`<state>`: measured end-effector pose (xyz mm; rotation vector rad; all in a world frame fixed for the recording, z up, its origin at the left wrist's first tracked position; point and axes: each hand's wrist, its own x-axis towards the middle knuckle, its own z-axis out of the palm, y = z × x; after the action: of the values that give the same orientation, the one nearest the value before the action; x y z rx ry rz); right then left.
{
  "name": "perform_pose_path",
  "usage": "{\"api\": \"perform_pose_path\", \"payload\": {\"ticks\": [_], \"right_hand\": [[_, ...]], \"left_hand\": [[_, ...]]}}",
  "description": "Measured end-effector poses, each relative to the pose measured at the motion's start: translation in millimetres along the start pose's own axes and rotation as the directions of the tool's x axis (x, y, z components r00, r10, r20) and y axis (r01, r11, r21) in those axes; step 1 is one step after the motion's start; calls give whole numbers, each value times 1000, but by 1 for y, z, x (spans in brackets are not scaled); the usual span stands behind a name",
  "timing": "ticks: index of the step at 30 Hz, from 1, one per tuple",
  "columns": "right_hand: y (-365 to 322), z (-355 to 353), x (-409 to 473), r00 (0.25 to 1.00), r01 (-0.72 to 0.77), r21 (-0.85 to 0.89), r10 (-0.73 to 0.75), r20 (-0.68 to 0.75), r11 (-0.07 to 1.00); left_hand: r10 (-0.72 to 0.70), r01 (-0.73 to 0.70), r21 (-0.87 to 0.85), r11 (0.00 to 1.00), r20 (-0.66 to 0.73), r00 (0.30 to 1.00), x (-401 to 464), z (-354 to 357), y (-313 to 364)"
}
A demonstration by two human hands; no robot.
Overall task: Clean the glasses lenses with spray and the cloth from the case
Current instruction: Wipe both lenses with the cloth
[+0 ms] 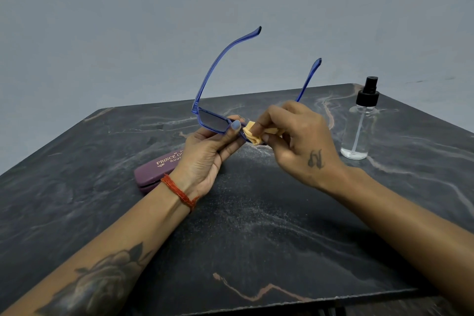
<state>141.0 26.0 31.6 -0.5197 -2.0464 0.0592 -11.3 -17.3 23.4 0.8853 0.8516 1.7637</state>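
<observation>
Blue-framed glasses (213,100) with dark lenses are held above the table, their temple arms open and pointing up and away. My left hand (207,151) grips the frame at the bridge, thumb on the front. My right hand (295,138) pinches a bunched yellow cloth (252,134) against the right lens, which the cloth and fingers hide. A clear spray bottle (359,131) with a black pump top stands upright to the right, apart from both hands. The purple glasses case (154,172) lies shut on the table, partly behind my left wrist.
A dark marble-patterned table (256,238) carries everything; its near edge runs along the bottom right. Behind it rises a plain grey wall (128,20).
</observation>
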Motion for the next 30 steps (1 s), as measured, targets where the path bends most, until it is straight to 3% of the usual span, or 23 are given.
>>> {"api": "perform_pose_path", "payload": {"ticks": [5,9,19,30], "right_hand": [[-1,-12,1,982,188,-186,-189,17,964],[-4,-11,0,977,209,-337,-214,22,918],[-4,0,-3,995,90,-64,-92,-33,994],[-7,7,-5,992,80,-304,-105,-69,949]], "left_hand": [[-6,5,-7,1000,-31,999,1,-1,1],[-1,2,14,1000,-41,999,2,-1,2],[6,-6,5,1000,-17,1000,0,0,2],[12,-13,65,998,23,1000,-2,2,1]]}}
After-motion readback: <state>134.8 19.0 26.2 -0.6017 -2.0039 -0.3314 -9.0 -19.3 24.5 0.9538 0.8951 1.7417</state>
